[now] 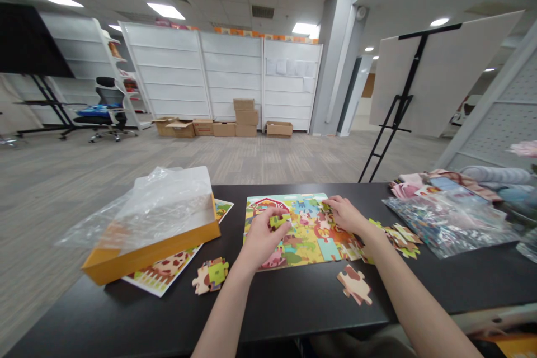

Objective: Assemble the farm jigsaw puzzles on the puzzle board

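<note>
On the dark surface (293, 313), a yellow box (151, 254) sits far left, with 2 joined loose pieces (211, 276) just right of it. The left hand (262, 235) pinches a green puzzle piece (279, 221) over the farm puzzle (306, 246). The right hand (346, 213) lies flat on the puzzle's upper right part, fingers loose, gripping nothing. 1 brown-patched piece (355, 285) lies near its forearm, and more pieces (398, 233) are heaped further right.

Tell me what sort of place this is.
Probably a cleared-out shop or office floor: bare white wall shelves, cardboard boxes on the floor and an office chair behind. The left hand holds a puzzle piece at a black table in front.
</note>
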`<state>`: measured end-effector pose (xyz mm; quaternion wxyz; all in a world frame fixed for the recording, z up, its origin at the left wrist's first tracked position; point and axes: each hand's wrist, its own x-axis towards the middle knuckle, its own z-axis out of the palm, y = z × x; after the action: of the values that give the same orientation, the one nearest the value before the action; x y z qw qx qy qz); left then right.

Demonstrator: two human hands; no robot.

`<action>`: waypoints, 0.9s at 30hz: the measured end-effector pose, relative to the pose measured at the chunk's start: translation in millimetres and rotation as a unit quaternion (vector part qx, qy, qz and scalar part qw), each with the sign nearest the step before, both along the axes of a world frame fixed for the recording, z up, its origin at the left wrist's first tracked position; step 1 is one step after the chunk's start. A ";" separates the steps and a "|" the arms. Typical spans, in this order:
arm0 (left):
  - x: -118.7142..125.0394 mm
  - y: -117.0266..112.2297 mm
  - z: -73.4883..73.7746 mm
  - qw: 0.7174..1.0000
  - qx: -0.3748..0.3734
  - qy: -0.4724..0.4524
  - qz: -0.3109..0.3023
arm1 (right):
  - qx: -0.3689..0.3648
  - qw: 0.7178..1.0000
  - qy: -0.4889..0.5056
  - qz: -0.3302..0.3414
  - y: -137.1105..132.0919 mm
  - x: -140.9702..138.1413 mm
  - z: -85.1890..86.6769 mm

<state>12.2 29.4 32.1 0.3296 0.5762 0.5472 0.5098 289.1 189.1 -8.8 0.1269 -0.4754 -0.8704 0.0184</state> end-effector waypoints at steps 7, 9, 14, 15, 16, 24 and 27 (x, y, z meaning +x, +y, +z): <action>-0.9 0.4 -3.3 1.000 -0.001 0.007 0.001 | 0.035 0.999 0.025 -0.001 -2.8 -0.6 0.9; -1.6 0.8 -3.8 1.000 -0.003 0.010 0.002 | 0.043 0.997 0.054 0.023 -4.0 -2.4 4.5; -2.6 1.2 -3.1 1.000 0.001 0.021 -0.002 | -0.006 0.993 0.073 0.090 -10.8 -10.7 13.5; -2.6 1.2 -2.9 1.000 0.001 0.023 -0.001 | -0.017 0.993 0.070 0.095 -12.6 -12.2 14.6; -2.7 1.3 -2.8 1.000 0.001 0.025 0.001 | -0.025 0.992 0.070 0.098 -14.2 -13.4 15.5; -3.9 2.1 -5.5 0.999 0.008 0.032 0.006 | -0.053 0.991 0.081 0.090 -24.3 -18.1 25.5; -4.2 1.3 -5.4 0.999 0.006 0.032 0.009 | -0.070 0.989 0.084 0.097 -27.2 -16.7 31.5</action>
<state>8.0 30.8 26.6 0.3040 0.5896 0.5595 0.4969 272.5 161.8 22.7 0.1637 -0.3937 -0.8949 0.1319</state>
